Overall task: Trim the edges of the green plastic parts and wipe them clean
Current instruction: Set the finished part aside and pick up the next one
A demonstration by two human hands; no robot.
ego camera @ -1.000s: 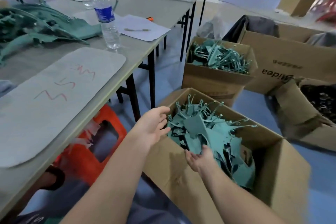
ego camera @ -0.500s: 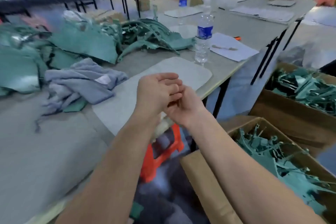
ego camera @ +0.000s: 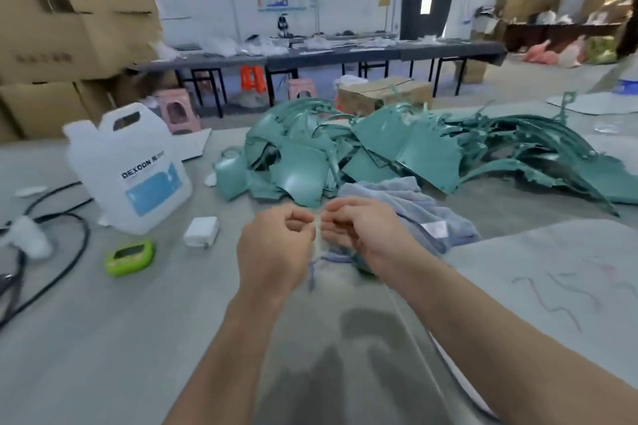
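The left hand [ego camera: 276, 247] and right hand [ego camera: 360, 235] hovered nearly touching over the bench [ego camera: 138, 338], fingers curled, any pinched scrap too blurred to tell, with the grey cloth [ego camera: 411, 207] just beyond and the green plastic parts [ego camera: 366, 155] heaped ahead, sprawling rightward, nearer the right hand.

A grey surface [ego camera: 86, 338] carries a heap of green plastic parts [ego camera: 397, 152], a blue-grey cloth [ego camera: 407, 203] against its near edge. At left are a white jug [ego camera: 131, 169], a white block [ego camera: 202, 232], a lime-green device [ego camera: 129, 257] and black cable [ego camera: 65, 252]; at right, a pale mat [ego camera: 552, 269].
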